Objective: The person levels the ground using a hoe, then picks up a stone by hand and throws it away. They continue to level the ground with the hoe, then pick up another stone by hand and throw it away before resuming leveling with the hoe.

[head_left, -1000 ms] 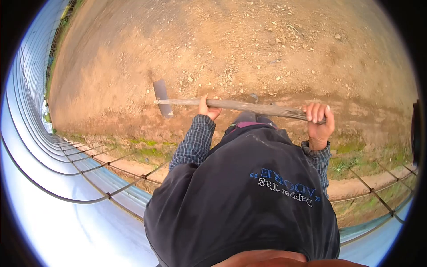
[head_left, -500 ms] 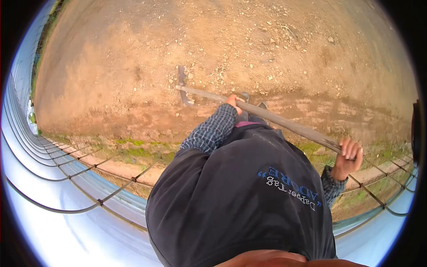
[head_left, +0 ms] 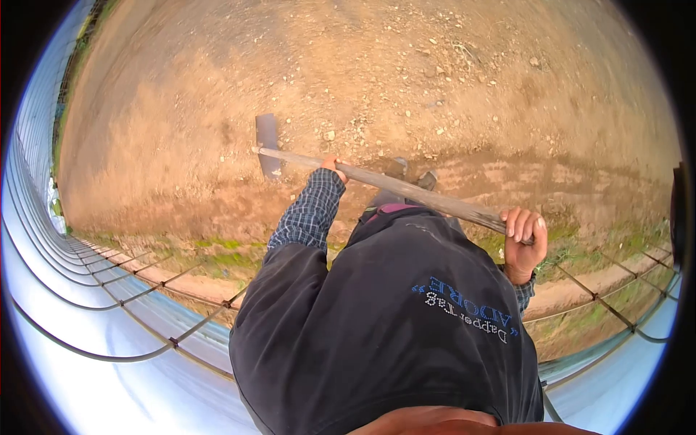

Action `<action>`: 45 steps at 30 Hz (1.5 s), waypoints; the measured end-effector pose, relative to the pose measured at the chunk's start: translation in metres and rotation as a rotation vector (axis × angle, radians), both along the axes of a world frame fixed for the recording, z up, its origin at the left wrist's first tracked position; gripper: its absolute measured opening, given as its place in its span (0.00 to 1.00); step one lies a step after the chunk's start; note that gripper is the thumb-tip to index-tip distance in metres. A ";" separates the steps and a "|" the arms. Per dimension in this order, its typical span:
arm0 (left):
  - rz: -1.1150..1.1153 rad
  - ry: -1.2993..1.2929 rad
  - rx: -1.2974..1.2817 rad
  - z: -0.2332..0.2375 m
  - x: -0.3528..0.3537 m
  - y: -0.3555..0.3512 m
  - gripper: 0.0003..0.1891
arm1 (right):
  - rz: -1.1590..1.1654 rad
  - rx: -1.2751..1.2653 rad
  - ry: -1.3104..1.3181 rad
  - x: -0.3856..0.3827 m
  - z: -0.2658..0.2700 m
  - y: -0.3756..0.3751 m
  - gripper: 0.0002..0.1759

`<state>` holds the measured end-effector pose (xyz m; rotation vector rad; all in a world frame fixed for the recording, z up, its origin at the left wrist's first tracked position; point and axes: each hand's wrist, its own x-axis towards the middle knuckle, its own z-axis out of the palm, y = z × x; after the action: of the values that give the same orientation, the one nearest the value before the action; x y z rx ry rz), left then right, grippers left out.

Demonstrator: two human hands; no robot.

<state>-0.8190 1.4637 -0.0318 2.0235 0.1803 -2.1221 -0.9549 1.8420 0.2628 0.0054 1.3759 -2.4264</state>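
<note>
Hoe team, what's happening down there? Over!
Left hand gripping hoe handle nearer blade; right hand gripping far end. Blade over dirt, contact unclear. Small stones scattered nearby.

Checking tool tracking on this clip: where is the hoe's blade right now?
In the head view, the blade is left of centre against the bare dirt, at the wooden handle's end just beyond the left hand.

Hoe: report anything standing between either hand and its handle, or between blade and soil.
Nothing visible: left hand and right hand grip the wooden handle directly. Nothing shows between metal blade and soil; contact is unclear.
</note>
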 end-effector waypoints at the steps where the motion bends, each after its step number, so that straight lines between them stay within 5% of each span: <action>1: -0.007 0.003 0.008 -0.004 -0.008 0.003 0.11 | -0.034 0.025 -0.015 0.003 0.001 0.001 0.19; 3: -0.091 0.025 -0.008 -0.013 -0.023 0.023 0.04 | -0.067 0.052 0.016 0.001 0.013 0.016 0.19; 5: -0.182 0.039 0.055 0.008 -0.054 0.074 0.09 | -0.124 0.084 0.087 -0.002 0.036 0.043 0.20; 6: -0.365 0.092 0.093 -0.012 -0.061 0.104 0.07 | -0.157 0.097 0.138 -0.003 0.051 0.062 0.20; 7: -0.475 0.079 0.066 0.012 -0.079 0.136 0.05 | -0.198 0.082 0.151 -0.006 0.067 0.083 0.20; 8: -0.295 0.122 0.150 0.031 -0.088 0.163 0.03 | -0.237 0.066 0.168 -0.007 0.083 0.104 0.21; 12: -0.594 0.245 0.216 0.090 -0.105 0.219 0.04 | -0.258 0.029 0.339 0.000 0.129 0.154 0.20; 20: -0.268 0.155 0.244 0.014 -0.110 0.156 0.07 | -0.352 -0.082 0.317 0.021 0.084 0.113 0.20; 27: -0.462 0.058 0.051 -0.009 -0.118 0.028 0.07 | -0.400 -0.038 0.060 0.057 0.017 0.028 0.20; 31: -0.676 -0.051 -0.053 0.023 -0.134 0.083 0.07 | -0.492 0.029 0.070 0.062 0.031 0.048 0.19; 33: -0.762 0.029 0.052 -0.040 -0.125 0.137 0.06 | -0.541 0.042 0.134 0.070 0.059 0.089 0.19; 40: -0.769 0.243 0.268 0.111 -0.129 0.257 0.02 | -0.644 0.103 0.368 0.093 0.143 0.167 0.20; 43: -0.759 0.217 0.358 0.104 -0.137 0.254 0.03 | -0.598 0.052 0.407 0.092 0.142 0.173 0.20; 45: -0.613 0.226 0.251 0.048 -0.143 0.247 0.05 | -0.622 0.027 0.388 0.083 0.124 0.159 0.20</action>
<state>-0.9624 1.7112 0.0164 2.1708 -0.1778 -2.8249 -0.8716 2.0010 0.3864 -0.0384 1.7828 -3.0367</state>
